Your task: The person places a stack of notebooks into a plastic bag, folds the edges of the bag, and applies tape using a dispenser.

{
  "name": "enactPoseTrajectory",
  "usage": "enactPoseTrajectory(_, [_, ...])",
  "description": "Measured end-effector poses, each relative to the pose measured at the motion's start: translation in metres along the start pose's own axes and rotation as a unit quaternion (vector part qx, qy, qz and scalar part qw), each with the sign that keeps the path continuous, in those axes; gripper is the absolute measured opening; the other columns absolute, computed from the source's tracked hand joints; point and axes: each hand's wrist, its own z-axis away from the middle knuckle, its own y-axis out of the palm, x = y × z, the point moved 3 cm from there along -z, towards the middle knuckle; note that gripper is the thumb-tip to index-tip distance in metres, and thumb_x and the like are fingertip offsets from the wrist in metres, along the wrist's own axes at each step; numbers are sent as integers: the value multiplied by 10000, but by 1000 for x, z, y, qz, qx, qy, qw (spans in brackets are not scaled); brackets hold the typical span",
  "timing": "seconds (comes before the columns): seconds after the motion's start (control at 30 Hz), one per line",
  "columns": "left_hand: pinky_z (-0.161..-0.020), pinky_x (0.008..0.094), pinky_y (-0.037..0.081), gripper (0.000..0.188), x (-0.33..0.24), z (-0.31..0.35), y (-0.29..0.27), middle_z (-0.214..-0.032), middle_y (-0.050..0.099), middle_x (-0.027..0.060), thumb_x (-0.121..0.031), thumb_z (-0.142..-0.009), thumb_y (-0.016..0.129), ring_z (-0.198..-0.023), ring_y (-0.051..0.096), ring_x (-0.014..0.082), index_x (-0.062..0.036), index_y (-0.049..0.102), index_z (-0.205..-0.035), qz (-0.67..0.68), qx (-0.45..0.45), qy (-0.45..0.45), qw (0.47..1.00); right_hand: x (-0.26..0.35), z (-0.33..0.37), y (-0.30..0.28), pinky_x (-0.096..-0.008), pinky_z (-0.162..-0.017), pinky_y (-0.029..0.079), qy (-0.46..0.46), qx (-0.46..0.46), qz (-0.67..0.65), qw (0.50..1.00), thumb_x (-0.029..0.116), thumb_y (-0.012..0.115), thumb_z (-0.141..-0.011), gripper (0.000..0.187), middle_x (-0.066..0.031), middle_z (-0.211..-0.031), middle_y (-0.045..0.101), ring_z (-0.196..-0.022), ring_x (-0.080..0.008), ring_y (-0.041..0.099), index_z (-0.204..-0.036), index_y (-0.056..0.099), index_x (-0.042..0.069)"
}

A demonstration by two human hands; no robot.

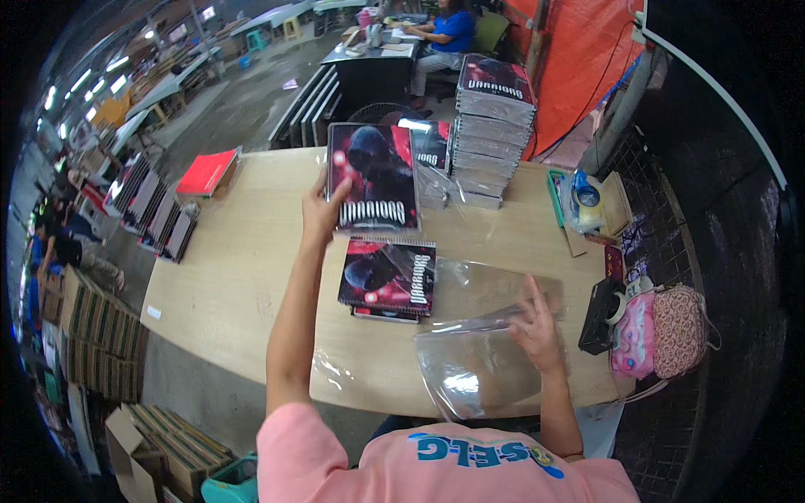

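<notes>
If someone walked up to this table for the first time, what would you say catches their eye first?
Most likely the dark red-and-black spiral notebook that the left hand lifts above the wooden table, with more of the same lying under it. Next comes the tall stack of notebooks at the far edge, and the clear plastic bags under the right hand at the near edge.

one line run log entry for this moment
left hand: holds dark spiral notebook upright | right hand: on clear plastic bags | wooden table: small notebook pile
</notes>
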Motion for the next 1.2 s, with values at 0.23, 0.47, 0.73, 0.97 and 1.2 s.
enactPoseTrajectory(0.23, [-723,317,573,547,67,-116,29,-1069,694,121,-186,-858,754,-863,685,161,29,557,-1320,78,153,-126,977,-144,-122,-32,-445,-1166,242,-45,-213,296,930,300,872,-674,1111,-205,-1570,212,-1416,-365,283,-1525,211,27])
enactPoseTrajectory(0.47, [-802,293,546,522,17,-39,5,-1118,669,97,-153,-876,720,-936,659,158,31,542,-1331,96,250,-172,948,-42,-240,58,-424,-1151,268,-245,-221,286,900,211,860,-676,1014,-223,-1452,384,-1393,-391,319,-1507,300,58])
enactPoseTrajectory(0.73, [-929,329,502,778,-16,42,-41,-1177,642,112,-231,-761,822,-1033,623,175,75,468,-1383,82,293,-214,928,-31,-248,46,-441,-1004,403,-379,-198,404,808,35,706,-683,302,-73,-1039,668,-1062,-301,581,-969,732,129])
enactPoseTrajectory(0.97, [-1012,327,438,992,-10,102,-97,-1325,565,128,-273,-671,895,-1165,568,188,93,380,-1435,96,211,-166,959,61,-181,-65,-355,-894,469,-384,-324,397,768,-7,690,-797,157,-94,-951,686,-957,-247,634,-948,717,28])
enactPoseTrajectory(1.2, [-869,286,502,578,14,-16,-32,-1163,651,85,-153,-867,730,-1001,624,145,49,509,-1361,109,124,-110,980,37,18,-127,-292,-864,466,-199,-506,344,765,-55,606,-845,127,-100,-954,654,-912,-181,607,-963,650,-73])
